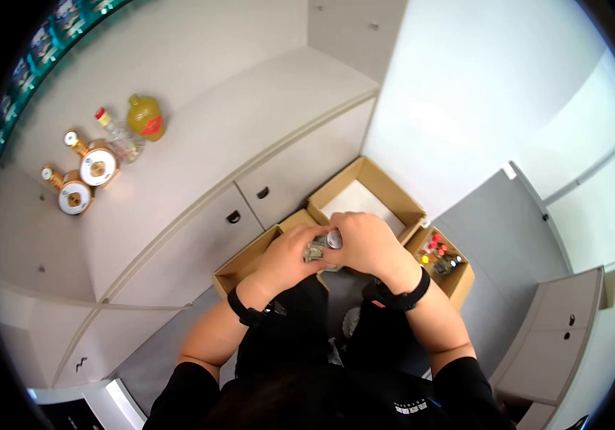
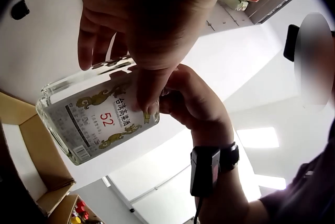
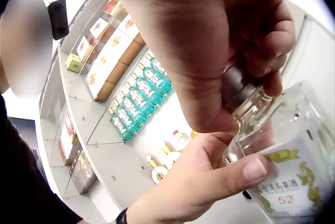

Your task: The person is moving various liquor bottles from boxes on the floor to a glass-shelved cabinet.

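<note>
A clear glass liquor bottle [image 2: 99, 119] has a white label with gold dragons and a red 52. My left hand [image 1: 288, 256] holds it by the body, thumb [image 3: 230, 179] across the label side near the shoulder. The fingers of my right hand [image 1: 365, 244] grip the silver-grey cap [image 3: 238, 85] at the neck. In the head view the bottle is up in front of me over my lap, mostly covered by both hands, its round cap top facing up. The left wrist view shows the bottle tilted, its base toward the lower left.
An open cardboard box [image 1: 411, 208] with a white sheet inside stands ahead. Another box [image 1: 230, 274] is at left, and a third [image 1: 459, 290] at right holds several small bottles. On the counter [image 1: 200, 143] stand a yellow bottle [image 1: 147, 118], a clear red-capped bottle [image 1: 124, 140] and gold-and-white bottles [image 1: 98, 167].
</note>
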`<state>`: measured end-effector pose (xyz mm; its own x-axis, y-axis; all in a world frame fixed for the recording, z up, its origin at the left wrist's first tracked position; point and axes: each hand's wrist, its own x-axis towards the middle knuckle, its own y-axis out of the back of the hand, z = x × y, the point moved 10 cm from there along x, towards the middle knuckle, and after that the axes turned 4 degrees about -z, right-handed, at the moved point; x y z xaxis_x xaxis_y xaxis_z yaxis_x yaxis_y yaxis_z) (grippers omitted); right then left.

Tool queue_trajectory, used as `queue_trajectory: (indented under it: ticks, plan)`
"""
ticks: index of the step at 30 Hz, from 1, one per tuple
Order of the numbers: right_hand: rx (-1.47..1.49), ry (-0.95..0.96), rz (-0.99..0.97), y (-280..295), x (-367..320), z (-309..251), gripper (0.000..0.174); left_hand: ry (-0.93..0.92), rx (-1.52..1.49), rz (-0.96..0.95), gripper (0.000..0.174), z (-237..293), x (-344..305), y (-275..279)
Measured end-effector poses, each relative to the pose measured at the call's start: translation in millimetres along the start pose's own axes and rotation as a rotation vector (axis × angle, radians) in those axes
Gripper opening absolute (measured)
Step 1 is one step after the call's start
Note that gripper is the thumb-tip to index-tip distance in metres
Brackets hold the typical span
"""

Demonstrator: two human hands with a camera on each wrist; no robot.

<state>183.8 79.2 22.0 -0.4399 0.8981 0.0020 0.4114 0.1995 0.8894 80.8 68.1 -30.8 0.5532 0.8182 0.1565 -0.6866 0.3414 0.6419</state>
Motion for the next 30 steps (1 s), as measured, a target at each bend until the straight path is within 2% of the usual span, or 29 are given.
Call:
queue_trajectory:
  ticks: [1,4,6,7,8,11,14,16,20,22,25,30]
  plan:
    - [0.046,-0.022,-0.009,-8,2,0,0.034,0.008,-0.013,0.037,0.052,-4,-5,4]
    - [0.130,-0.017,-0.002,-22,1,-7,0.032,0.062,0.018,0.041,0.051,-11,-18,15]
    - [0.365,0.026,0.116,-14,-5,-11,0.034,0.021,0.068,0.104,0.052,-7,-24,33]
    - [0.368,0.032,0.113,-14,-8,-12,0.044,0.041,0.083,0.129,0.052,-6,-26,45]
    - [0.376,0.048,0.111,-15,-10,-13,0.044,0.059,0.096,0.153,0.052,-4,-29,56]
    - [0.435,-0.024,0.125,-22,-16,3,0.060,0.096,0.033,0.264,0.055,-12,-37,97]
    - [0.416,-0.036,0.076,-35,-18,12,0.056,0.207,0.039,0.337,0.062,-15,-37,147]
    - [0.420,-0.038,0.050,-41,-17,14,0.053,0.204,-0.036,0.379,0.064,-37,-29,176]
    - [0.407,-0.050,0.018,-53,-16,24,0.044,0.223,-0.023,0.423,0.060,-37,-12,222]
    - [0.410,-0.065,0.009,-58,-15,31,0.042,0.206,-0.021,0.429,0.056,-46,-3,239]
    - [0.422,-0.095,0.001,-67,-15,42,0.039,0.190,0.191,0.427,0.052,-71,7,261]
    - [0.391,-0.133,0.016,-74,-15,61,0.037,0.203,0.109,0.460,0.057,-110,11,274]
